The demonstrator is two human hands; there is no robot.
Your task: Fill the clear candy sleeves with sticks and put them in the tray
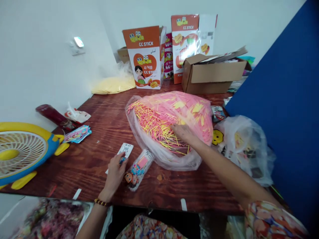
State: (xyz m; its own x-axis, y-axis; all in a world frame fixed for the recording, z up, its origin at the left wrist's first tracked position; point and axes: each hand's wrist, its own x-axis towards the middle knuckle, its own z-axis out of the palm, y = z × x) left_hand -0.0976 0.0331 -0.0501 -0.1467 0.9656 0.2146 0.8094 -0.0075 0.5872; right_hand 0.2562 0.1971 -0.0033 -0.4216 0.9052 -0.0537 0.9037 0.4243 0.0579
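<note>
A large clear plastic bag [174, 164] lies with its mouth spread wide, full of thin pink and yellow sticks [152, 122]. My right hand [183, 133] reaches into the bag, its fingers closed together among the sticks; the fingertips are partly hidden. On the table to the left, my left hand [116, 169] has its fingers curled over a small white printed packet [126, 149] and grips it. Between that hand and the bag lies a clear plastic sleeve [141, 169] with a cartoon figure and a pink patch.
A yellow-and-blue fan [27, 152] stands left, near a stack of printed cards [78, 133] and a dark red bottle [53, 116]. CC Stick cartons [147, 63] and an opened brown box [214, 76] line the back. A translucent bag [245, 146] sits beside the blue panel [279, 109].
</note>
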